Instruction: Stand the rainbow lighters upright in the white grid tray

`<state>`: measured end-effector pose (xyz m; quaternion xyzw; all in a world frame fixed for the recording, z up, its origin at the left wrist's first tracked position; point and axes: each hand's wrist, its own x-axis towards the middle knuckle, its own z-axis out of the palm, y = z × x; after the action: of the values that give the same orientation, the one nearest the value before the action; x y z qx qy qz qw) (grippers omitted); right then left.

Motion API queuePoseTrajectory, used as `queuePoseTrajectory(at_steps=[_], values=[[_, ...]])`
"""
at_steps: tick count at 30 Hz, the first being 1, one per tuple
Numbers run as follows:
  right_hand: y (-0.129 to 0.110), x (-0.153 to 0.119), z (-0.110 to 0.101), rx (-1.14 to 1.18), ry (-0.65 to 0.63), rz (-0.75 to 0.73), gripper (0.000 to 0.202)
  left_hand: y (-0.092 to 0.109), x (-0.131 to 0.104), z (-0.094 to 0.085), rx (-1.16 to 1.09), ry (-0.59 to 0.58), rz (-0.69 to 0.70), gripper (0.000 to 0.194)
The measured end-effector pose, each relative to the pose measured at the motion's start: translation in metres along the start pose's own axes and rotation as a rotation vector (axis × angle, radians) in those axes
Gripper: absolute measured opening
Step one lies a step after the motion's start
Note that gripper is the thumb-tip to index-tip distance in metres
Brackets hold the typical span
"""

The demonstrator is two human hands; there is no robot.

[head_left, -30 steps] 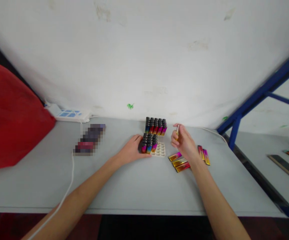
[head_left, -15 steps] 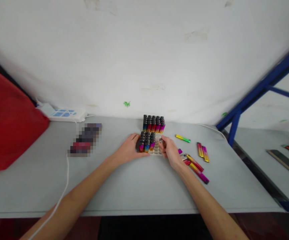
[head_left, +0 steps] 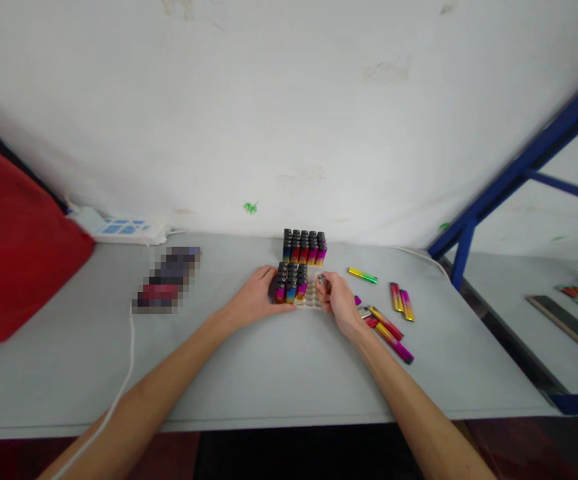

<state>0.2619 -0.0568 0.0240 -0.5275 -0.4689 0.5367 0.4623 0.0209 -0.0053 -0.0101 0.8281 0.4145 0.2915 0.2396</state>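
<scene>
My left hand [head_left: 253, 295] is wrapped round the left side of a pale tray [head_left: 311, 297] with rows of holes. Several upright lighters [head_left: 291, 281] with black tops fill the tray's left part, while holes show on its right. Over that right part, my right hand [head_left: 339, 300] is closed on a lighter [head_left: 321, 279]. Only the lighter's metal-looking end shows; the fingers hide its body. Just behind the tray stands a block of upright lighters [head_left: 305, 248] in blue, red and purple.
Loose lighters [head_left: 389, 323] lie right of my right hand, with a yellow-green lighter [head_left: 362, 275] farther back. A blue metal frame [head_left: 461, 257] bounds the right side. At left are a power strip [head_left: 131, 230], a blurred-out object [head_left: 169, 280], a white cable [head_left: 131, 347] and red cloth [head_left: 19, 253].
The whole view has shifted slightly, so everything sits a little farther left. Both hands keep nearly the same place on and over the tray.
</scene>
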Motion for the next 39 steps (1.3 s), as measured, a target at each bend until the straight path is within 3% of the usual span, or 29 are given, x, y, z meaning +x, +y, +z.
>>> queuePoseTrajectory(at_steps=[4,7,13,16,19,24,31,36,39], values=[[0.001,0.0,-0.003,-0.015,-0.006,-0.036,0.072,-0.001,0.0,-0.001,-0.008,-0.003,0.001,0.075],[0.0,-0.003,-0.008,-0.084,0.007,-0.162,0.077,-0.001,0.0,0.0,-0.005,0.0,0.002,0.074],[-0.005,-0.011,-0.023,-0.405,0.049,-0.511,0.06,-0.001,0.001,0.0,-0.003,-0.007,0.005,0.075],[-0.008,-0.013,-0.027,-0.535,0.094,-0.611,0.051,-0.001,0.001,0.0,-0.011,-0.003,0.014,0.076],[-0.008,-0.015,-0.028,-0.576,0.073,-0.589,0.042,-0.002,0.001,0.0,-0.003,-0.012,0.005,0.077],[0.0,-0.013,-0.03,-0.624,-0.071,-0.558,0.036,-0.001,0.0,0.0,0.005,-0.013,-0.002,0.078],[-0.003,-0.011,-0.034,-0.966,-0.179,-0.679,0.026,0.001,0.001,-0.001,-0.014,0.0,0.022,0.074],[-0.02,-0.012,-0.018,-1.193,-0.141,-0.594,0.031,0.0,0.002,0.0,-0.028,0.002,0.03,0.069],[-0.024,-0.008,-0.033,-1.191,-0.108,-0.531,0.04,0.001,0.001,-0.001,-0.028,0.0,0.011,0.073]])
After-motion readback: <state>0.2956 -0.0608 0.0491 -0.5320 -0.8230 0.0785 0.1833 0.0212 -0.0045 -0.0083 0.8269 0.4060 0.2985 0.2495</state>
